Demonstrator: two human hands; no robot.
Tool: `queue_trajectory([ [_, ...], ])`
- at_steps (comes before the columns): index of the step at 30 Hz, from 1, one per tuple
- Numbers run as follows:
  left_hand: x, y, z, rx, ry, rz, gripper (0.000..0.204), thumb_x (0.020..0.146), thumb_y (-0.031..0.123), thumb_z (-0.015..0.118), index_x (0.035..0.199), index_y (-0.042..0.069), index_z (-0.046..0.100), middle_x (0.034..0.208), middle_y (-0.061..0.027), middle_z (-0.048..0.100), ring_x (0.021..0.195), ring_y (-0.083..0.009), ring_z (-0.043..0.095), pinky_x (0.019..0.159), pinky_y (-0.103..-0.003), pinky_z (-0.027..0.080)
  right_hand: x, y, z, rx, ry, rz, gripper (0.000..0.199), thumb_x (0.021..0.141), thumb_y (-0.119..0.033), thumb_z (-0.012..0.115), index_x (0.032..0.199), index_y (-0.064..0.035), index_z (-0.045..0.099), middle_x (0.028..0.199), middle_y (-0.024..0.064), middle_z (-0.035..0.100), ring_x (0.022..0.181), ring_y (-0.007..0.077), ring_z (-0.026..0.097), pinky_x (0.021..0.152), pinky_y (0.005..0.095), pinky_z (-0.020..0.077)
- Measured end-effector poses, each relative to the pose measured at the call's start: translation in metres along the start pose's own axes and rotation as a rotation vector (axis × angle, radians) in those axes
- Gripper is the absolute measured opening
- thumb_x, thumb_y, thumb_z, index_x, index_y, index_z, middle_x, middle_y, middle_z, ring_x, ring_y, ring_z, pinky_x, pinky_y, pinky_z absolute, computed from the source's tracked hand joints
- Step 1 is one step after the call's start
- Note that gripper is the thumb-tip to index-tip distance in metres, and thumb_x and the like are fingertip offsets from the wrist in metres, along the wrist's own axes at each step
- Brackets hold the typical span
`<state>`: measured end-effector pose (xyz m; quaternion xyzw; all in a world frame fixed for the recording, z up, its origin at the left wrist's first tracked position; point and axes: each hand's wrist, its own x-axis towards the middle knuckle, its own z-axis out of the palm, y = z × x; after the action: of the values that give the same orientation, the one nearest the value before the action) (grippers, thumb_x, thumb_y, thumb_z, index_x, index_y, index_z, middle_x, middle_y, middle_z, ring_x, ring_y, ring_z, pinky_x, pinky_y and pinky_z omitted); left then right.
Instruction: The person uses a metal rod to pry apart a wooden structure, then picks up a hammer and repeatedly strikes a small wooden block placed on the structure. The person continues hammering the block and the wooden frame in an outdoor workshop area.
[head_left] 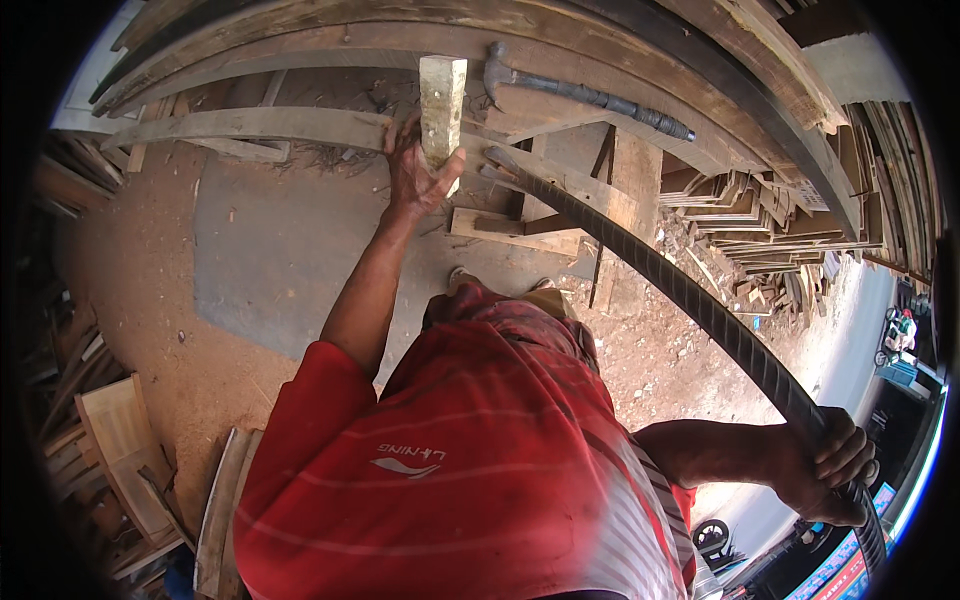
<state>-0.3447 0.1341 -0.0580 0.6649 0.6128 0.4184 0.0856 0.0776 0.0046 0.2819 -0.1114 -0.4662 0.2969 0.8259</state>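
Observation:
My left hand is closed around a short, worn wooden block, which points away from me above a long plank. On the right, my right hand grips a long, ribbed dark pry bar near its close end. The bar slants across to the far left, and its forked tip lies over the plank, just right of the block. Whether the tip touches the plank I cannot tell. Beyond, a claw hammer with a dark, wrapped handle rests on a wide board, touched by neither hand.
Long timber beams are stacked along the far side. A wooden support stands under the plank. Cut boards are piled at the right, and more wood pieces lean at the left. A road runs at the far right.

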Motion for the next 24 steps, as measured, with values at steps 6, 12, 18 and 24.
queue_trajectory([
  [6,0.0,-0.02,-0.003,0.035,0.012,-0.038,0.062,0.078,0.043,0.067,0.13,0.01,0.06,0.133,-0.0148,0.058,0.135,-0.0314,0.044,0.116,-0.06,0.015,-0.032,0.035,-0.142,0.014,0.448,0.084,0.039,0.094,-0.038,0.062,0.07,-0.0093,0.051,0.052,-0.0058,0.034,0.04,0.0063,0.032,0.038,0.0219,0.0306],
  [12,-0.001,-0.017,-0.015,0.076,-0.022,0.038,0.062,0.076,0.041,0.067,0.129,0.009,0.06,0.127,-0.0156,0.059,0.13,-0.0327,0.048,0.114,-0.062,0.019,-0.117,0.051,-0.255,-0.042,0.862,0.146,0.042,0.1,-0.034,0.053,0.065,-0.0147,0.038,0.05,-0.0052,0.026,0.038,0.0084,0.028,0.037,0.0241,0.0299],
  [18,-0.002,0.017,-0.014,0.09,-0.04,0.0,0.062,0.078,0.043,0.067,0.129,0.008,0.059,0.128,-0.0174,0.058,0.127,-0.0359,0.05,0.114,-0.062,0.019,-0.143,0.034,-0.276,-0.017,1.047,0.183,0.041,0.1,-0.032,0.052,0.065,-0.0146,0.037,0.05,-0.0057,0.026,0.038,0.0077,0.026,0.038,0.0238,0.0291],
  [24,-0.002,0.049,0.008,0.078,-0.097,-0.017,0.06,0.086,0.047,0.062,0.129,0.005,0.06,0.127,-0.0202,0.06,0.125,-0.0384,0.051,0.116,-0.059,0.019,-0.117,0.002,-0.282,0.022,0.968,0.218,0.041,0.099,-0.033,0.053,0.066,-0.0127,0.041,0.049,-0.0044,0.028,0.037,0.0085,0.028,0.038,0.0235,0.0297],
])
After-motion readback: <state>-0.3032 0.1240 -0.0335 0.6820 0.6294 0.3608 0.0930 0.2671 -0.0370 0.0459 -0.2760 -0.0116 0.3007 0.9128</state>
